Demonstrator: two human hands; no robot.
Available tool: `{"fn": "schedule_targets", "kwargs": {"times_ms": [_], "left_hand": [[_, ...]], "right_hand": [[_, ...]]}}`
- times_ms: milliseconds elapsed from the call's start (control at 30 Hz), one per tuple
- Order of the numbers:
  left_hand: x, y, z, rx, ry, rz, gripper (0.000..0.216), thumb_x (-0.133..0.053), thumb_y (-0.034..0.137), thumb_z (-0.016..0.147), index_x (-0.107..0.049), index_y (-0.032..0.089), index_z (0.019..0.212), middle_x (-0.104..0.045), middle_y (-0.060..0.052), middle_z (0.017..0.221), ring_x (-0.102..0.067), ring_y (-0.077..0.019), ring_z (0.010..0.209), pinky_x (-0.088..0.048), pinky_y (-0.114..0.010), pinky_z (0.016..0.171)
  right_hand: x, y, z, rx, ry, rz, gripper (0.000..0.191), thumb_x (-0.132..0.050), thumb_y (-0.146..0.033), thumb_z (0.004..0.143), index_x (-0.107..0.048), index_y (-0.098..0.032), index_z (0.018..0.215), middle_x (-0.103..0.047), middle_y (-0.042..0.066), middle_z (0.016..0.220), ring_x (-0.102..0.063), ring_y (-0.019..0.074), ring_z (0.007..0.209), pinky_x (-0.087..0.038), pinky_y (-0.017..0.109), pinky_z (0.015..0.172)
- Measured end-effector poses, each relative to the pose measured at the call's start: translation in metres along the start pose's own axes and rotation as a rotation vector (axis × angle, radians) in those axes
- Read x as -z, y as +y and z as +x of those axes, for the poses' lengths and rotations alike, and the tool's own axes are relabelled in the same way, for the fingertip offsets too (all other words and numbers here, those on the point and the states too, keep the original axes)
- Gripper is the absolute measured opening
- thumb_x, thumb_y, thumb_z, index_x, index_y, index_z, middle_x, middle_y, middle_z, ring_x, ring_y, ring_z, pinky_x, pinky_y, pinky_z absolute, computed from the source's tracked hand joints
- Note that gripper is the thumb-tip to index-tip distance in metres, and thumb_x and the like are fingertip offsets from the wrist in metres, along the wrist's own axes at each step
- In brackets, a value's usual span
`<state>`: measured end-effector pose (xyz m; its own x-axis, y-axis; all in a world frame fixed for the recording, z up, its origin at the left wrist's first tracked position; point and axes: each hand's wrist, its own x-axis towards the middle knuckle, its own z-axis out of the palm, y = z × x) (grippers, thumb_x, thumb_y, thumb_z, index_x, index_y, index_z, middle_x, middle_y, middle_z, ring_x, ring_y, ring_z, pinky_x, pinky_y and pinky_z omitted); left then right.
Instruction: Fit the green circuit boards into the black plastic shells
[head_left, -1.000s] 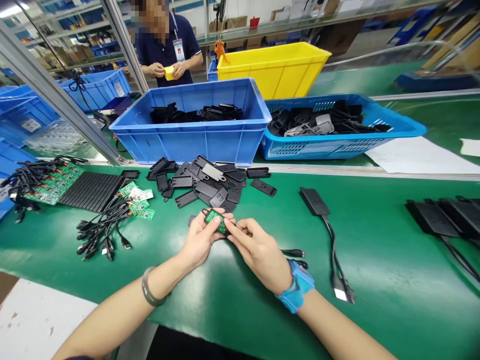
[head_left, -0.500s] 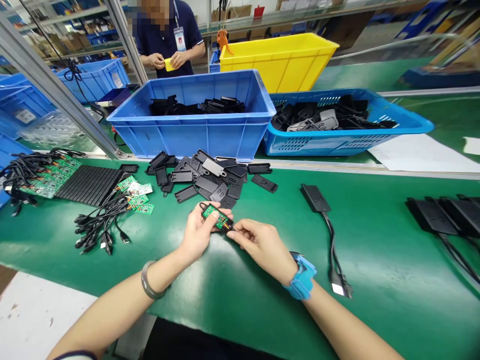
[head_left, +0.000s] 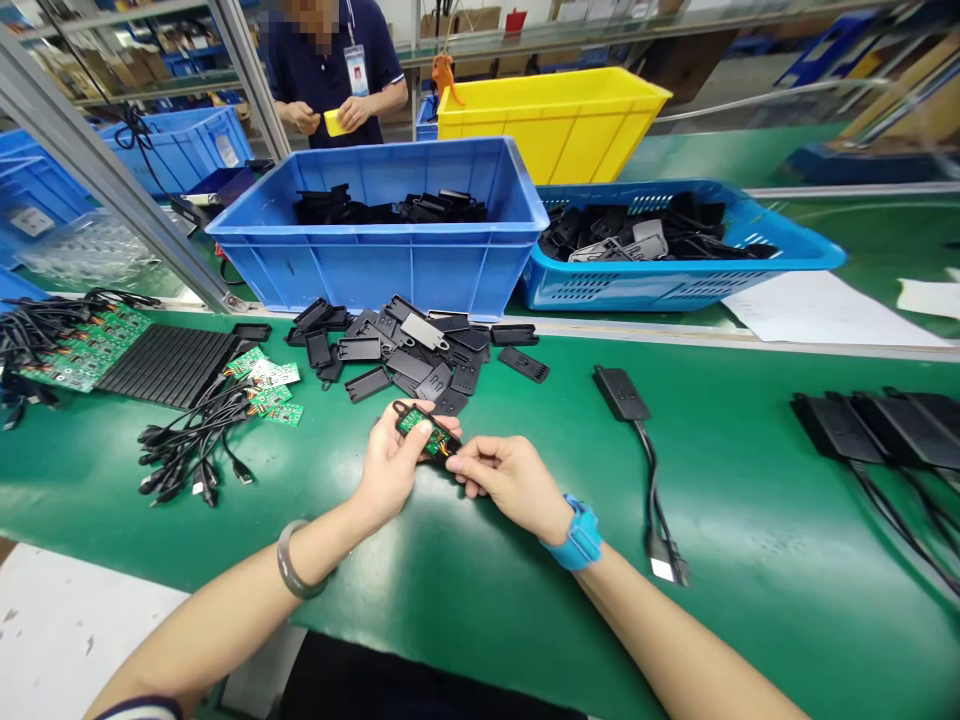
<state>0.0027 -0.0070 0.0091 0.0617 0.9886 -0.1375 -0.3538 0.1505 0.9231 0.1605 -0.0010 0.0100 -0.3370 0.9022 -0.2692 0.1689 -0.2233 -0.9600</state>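
My left hand [head_left: 388, 468] is closed around a black plastic case half [head_left: 400, 408], its thumb lying on the green circuit board [head_left: 413, 420] set in the case. Coloured wires [head_left: 444, 447] show at the board's right end. There my right hand [head_left: 516, 484] pinches the black cable, mostly hidden by the fingers. Just beyond my hands lies a pile of black case parts [head_left: 409, 365]. Left of them are circuit boards [head_left: 279, 375] with black cables [head_left: 199, 440] attached. A closed case with a cable [head_left: 621, 393] rests on the green table to the right.
A blue bin [head_left: 375, 265] and a blue basket [head_left: 675, 280], both holding black parts, stand behind a rail. A yellow bin [head_left: 555, 125] is farther back. More closed cases [head_left: 855, 430] lie far right. A metal post [head_left: 161, 190] slants up at left. Across, a person [head_left: 330, 75] holds something yellow.
The board now sits deeper in the case, and my right fingers have shifted slightly at its cable end. The view has moved a little. The other person's hands have come apart around the yellow thing.
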Motion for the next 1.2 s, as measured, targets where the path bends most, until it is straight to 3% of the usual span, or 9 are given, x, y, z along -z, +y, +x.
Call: {"fn": "schedule_targets", "kwargs": {"times_ms": [233,400,500,600,700,867,1000,1100,1200], "left_hand": [[-0.004,0.003,-0.006,-0.132,0.034,0.166,0.031,-0.064,0.038,0.084,-0.053,0.016,0.103,-0.072,-0.011,0.098,-0.069,-0.0213,0.092,-0.052,-0.036,0.085],[-0.005,0.004,-0.003,0.016,0.110,-0.070,0.037,-0.071,0.039,0.077,-0.054,0.017,0.102,-0.072,-0.007,0.092,-0.068,-0.0176,0.079,-0.053,-0.029,0.069],[-0.001,0.007,0.004,0.144,0.175,-0.132,0.039,-0.074,0.041,0.073,-0.058,0.015,0.097,-0.068,-0.001,0.075,-0.063,-0.0122,0.063,-0.047,-0.021,0.053],[0.006,0.011,0.008,0.222,0.172,-0.119,0.039,-0.073,0.042,0.074,-0.060,0.016,0.099,-0.061,0.003,0.068,-0.056,-0.0078,0.053,-0.038,-0.016,0.042],[0.009,0.015,0.008,0.291,0.069,-0.100,0.038,-0.071,0.039,0.075,-0.060,0.015,0.103,-0.064,0.000,0.073,-0.057,-0.0081,0.058,-0.040,-0.016,0.044],[0.008,0.012,0.004,0.281,-0.109,-0.109,0.049,-0.080,0.010,0.060,-0.058,0.015,0.103,-0.069,-0.005,0.089,-0.065,-0.0136,0.080,-0.053,-0.027,0.078],[0.008,0.005,0.002,0.303,-0.187,-0.054,0.060,-0.080,0.018,0.065,-0.051,0.018,0.118,-0.068,-0.010,0.102,-0.068,-0.0168,0.079,-0.053,-0.032,0.075],[0.007,0.002,0.002,0.301,-0.250,0.022,0.058,-0.082,0.023,0.065,-0.054,0.017,0.116,-0.068,-0.009,0.097,-0.067,-0.0156,0.070,-0.053,-0.030,0.066],[0.005,0.001,0.000,0.297,-0.308,0.016,0.055,-0.085,0.022,0.061,-0.059,0.015,0.109,-0.068,-0.004,0.084,-0.066,-0.0152,0.069,-0.053,-0.028,0.067]], "right_hand": [[-0.006,0.007,0.004,0.016,0.111,-0.199,0.031,-0.066,-0.039,0.078,-0.057,-0.018,0.058,-0.054,-0.004,0.043,-0.049,0.0091,0.039,-0.037,0.021,0.045],[0.009,0.000,0.015,0.205,0.065,-0.435,0.028,-0.066,-0.043,0.081,-0.067,-0.017,0.071,-0.063,-0.001,0.059,-0.056,0.0121,0.055,-0.042,0.022,0.054],[0.037,-0.002,0.027,0.368,0.292,-0.748,0.021,-0.058,-0.036,0.089,-0.070,-0.020,0.091,-0.069,0.006,0.086,-0.060,0.0190,0.081,-0.047,0.031,0.076],[0.068,0.005,0.039,0.303,0.586,-1.054,0.026,-0.056,-0.024,0.089,-0.068,-0.019,0.111,-0.066,0.014,0.102,-0.057,0.0283,0.096,-0.044,0.043,0.087],[0.086,0.013,0.044,0.259,0.588,-1.141,0.031,-0.052,-0.020,0.088,-0.068,-0.015,0.114,-0.065,0.017,0.099,-0.058,0.0302,0.093,-0.047,0.042,0.082],[0.078,0.005,0.030,0.272,0.543,-0.728,0.033,-0.038,-0.027,0.092,-0.066,-0.015,0.106,-0.066,0.008,0.077,-0.063,0.0221,0.068,-0.049,0.034,0.068],[0.054,-0.013,0.008,0.191,0.302,-0.122,0.026,-0.039,-0.039,0.093,-0.057,-0.021,0.100,-0.053,-0.005,0.060,-0.046,0.0109,0.042,-0.037,0.023,0.041],[0.038,-0.019,-0.003,0.219,0.115,0.017,0.026,-0.052,-0.042,0.089,-0.052,-0.023,0.106,-0.059,-0.002,0.075,-0.052,0.0100,0.051,-0.039,0.020,0.042],[0.028,-0.018,-0.005,0.310,0.027,0.015,0.029,-0.063,-0.038,0.084,-0.051,-0.023,0.106,-0.066,0.004,0.094,-0.064,0.0163,0.080,-0.052,0.026,0.065]]}}
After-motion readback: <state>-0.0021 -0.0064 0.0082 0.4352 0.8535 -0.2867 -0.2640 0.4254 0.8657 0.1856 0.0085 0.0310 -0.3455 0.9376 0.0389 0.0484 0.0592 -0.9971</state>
